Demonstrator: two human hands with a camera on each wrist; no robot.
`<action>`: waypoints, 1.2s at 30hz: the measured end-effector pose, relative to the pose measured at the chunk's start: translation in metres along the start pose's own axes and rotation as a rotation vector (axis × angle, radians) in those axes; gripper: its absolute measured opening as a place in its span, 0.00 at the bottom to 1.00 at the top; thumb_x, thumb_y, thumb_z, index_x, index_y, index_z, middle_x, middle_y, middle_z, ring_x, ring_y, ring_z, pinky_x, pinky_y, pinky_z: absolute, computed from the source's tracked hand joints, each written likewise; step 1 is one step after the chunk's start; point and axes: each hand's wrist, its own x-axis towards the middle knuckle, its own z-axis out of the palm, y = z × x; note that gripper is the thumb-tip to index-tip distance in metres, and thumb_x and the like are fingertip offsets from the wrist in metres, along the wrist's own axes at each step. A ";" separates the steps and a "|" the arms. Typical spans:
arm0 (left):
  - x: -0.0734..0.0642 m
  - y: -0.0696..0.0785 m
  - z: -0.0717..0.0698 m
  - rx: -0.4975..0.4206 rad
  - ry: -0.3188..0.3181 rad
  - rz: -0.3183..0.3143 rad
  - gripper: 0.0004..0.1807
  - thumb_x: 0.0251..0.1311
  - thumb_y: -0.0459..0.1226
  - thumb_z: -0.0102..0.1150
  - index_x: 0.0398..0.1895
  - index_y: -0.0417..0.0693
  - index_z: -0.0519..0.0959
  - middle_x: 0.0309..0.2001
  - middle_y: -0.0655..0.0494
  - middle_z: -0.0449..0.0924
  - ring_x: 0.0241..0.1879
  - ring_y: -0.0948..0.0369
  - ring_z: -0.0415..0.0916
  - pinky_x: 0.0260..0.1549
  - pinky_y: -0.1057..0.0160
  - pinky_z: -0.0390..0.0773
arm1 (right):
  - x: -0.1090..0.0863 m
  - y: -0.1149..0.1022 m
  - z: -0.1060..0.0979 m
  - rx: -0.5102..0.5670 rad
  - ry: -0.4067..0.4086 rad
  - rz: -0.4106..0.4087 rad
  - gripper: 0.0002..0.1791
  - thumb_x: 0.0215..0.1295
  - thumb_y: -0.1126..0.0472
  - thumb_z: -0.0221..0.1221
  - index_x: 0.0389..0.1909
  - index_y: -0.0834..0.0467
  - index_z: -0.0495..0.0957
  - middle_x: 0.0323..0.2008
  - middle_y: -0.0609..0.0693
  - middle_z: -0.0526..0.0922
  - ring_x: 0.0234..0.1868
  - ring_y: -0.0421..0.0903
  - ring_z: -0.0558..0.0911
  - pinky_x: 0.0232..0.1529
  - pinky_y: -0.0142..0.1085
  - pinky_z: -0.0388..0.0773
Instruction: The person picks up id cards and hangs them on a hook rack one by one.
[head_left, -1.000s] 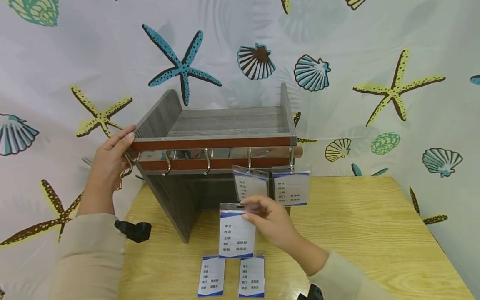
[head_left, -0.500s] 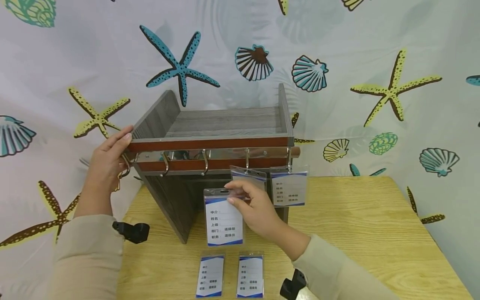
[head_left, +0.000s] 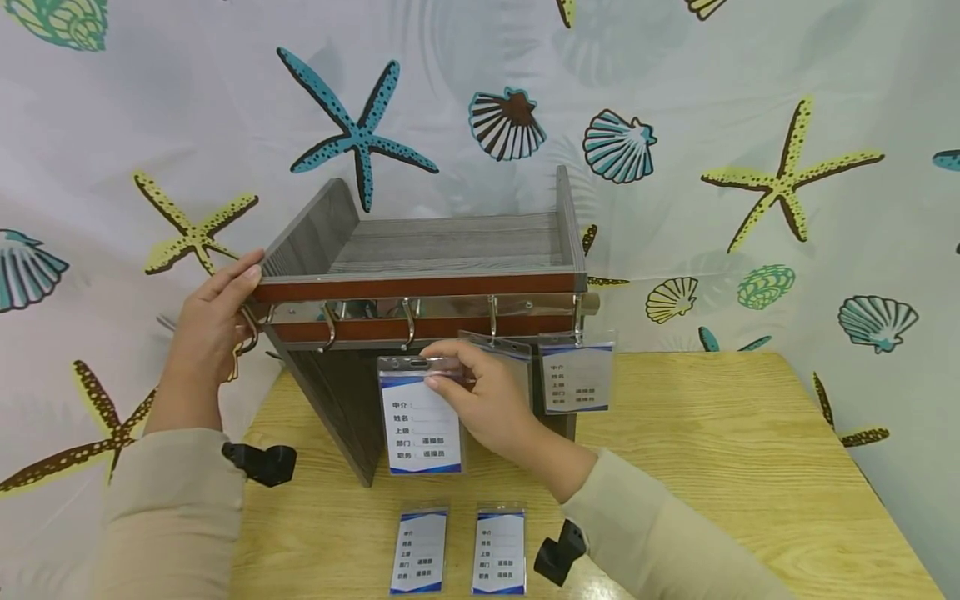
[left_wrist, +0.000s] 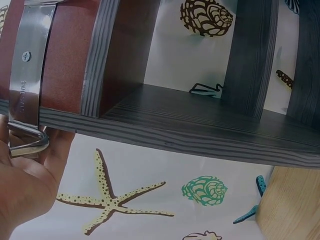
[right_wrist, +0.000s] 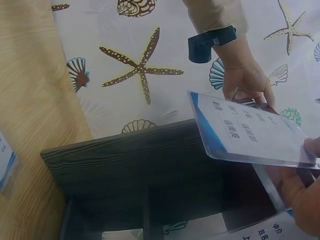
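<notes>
My right hand (head_left: 487, 400) pinches a clear ID badge holder (head_left: 422, 425) by its top right corner, thumb in front. The badge hangs upright before the grey wooden shelf (head_left: 457, 237), its slot a little below a bare middle hook (head_left: 408, 323). In the right wrist view the same badge holder (right_wrist: 245, 127) shows its printed white and blue face. My left hand (head_left: 206, 333) grips the shelf's front left corner, beside the end hook (left_wrist: 30, 140). On the rightmost hook hangs one badge holder (head_left: 577, 379); another hanging badge holder (head_left: 517, 354) is partly hidden behind my right hand.
Two more badge holders, a left one (head_left: 420, 550) and a right one (head_left: 500, 550), lie on the wooden table (head_left: 712, 467) in front of the shelf. A patterned curtain (head_left: 675, 233) stands behind. Another bare hook (head_left: 328, 325) sits left of the middle one.
My right hand has carried the badge up and to the left, from over the table badges toward the middle hook. My left hand keeps its grip on the shelf corner.
</notes>
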 end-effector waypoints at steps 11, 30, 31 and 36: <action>0.002 -0.001 0.000 0.004 -0.002 0.001 0.28 0.54 0.51 0.51 0.60 0.60 0.63 0.61 0.51 0.54 0.54 0.55 0.58 0.55 0.46 0.47 | 0.013 -0.007 0.007 0.038 0.009 0.049 0.12 0.59 0.66 0.53 0.45 0.56 0.73 0.36 0.50 0.75 0.29 0.40 0.73 0.27 0.28 0.71; 0.001 -0.001 -0.001 -0.024 0.005 0.013 0.27 0.54 0.49 0.52 0.59 0.59 0.65 0.54 0.53 0.62 0.44 0.63 0.66 0.54 0.48 0.49 | 0.020 -0.004 0.019 -0.040 0.103 0.141 0.13 0.58 0.65 0.55 0.45 0.58 0.75 0.17 0.48 0.67 0.15 0.38 0.64 0.15 0.26 0.60; 0.001 -0.001 0.000 -0.020 0.006 0.015 0.27 0.54 0.49 0.52 0.59 0.59 0.65 0.55 0.53 0.62 0.45 0.62 0.66 0.54 0.48 0.49 | 0.020 -0.004 0.019 -0.050 0.106 0.138 0.13 0.58 0.65 0.55 0.45 0.58 0.75 0.16 0.47 0.66 0.15 0.37 0.63 0.15 0.25 0.59; 0.002 -0.001 0.000 0.015 0.017 0.009 0.28 0.54 0.51 0.52 0.60 0.59 0.64 0.57 0.51 0.59 0.48 0.58 0.63 0.54 0.47 0.50 | 0.020 -0.004 0.019 -0.091 0.112 0.119 0.13 0.58 0.66 0.55 0.45 0.59 0.75 0.10 0.46 0.59 0.11 0.37 0.58 0.12 0.26 0.56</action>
